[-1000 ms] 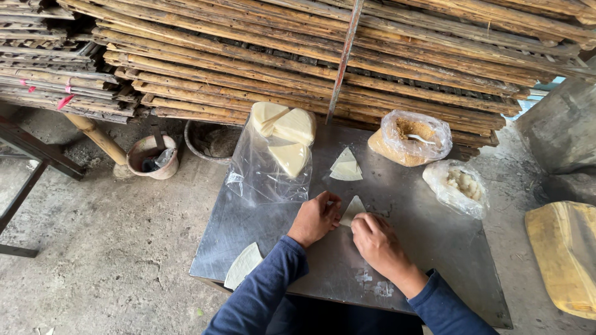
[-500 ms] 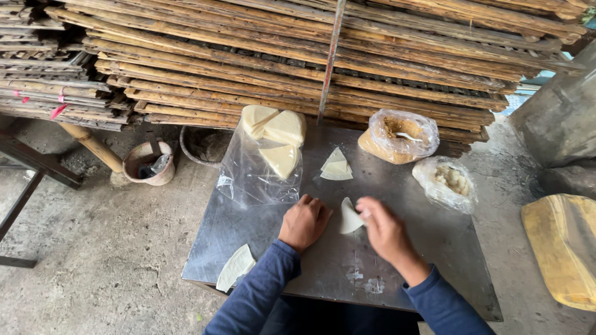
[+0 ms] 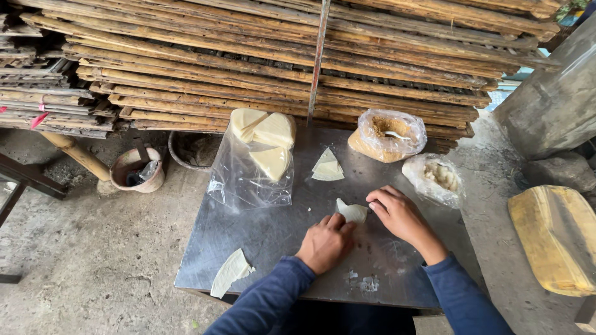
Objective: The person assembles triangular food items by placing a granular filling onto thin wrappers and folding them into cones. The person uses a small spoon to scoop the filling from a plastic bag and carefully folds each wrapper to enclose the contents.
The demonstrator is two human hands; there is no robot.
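On a metal table [image 3: 261,236] both my hands work a pale triangular wrapper piece [image 3: 351,211]. My left hand [image 3: 326,243] presses on its near edge with closed fingers. My right hand [image 3: 397,214] pinches its right side. A small pile of folded pale triangles [image 3: 327,166] lies just beyond. A clear plastic bag [image 3: 251,177] at the back left holds a stack of wedge-shaped wrappers [image 3: 264,139]. One loose wrapper [image 3: 231,272] hangs at the front left edge.
A plastic bag of brown filling with a spoon [image 3: 388,135] and a bag of pale lumps [image 3: 437,178] sit at the back right. Stacked bamboo trays [image 3: 279,56] rise behind the table. A small pot [image 3: 133,170] stands on the concrete floor at left. A yellow stool [image 3: 555,239] is at right.
The flat triangle under my hands has been folded up into a raised shape. My right hand moved from pressing it to gripping its right side.
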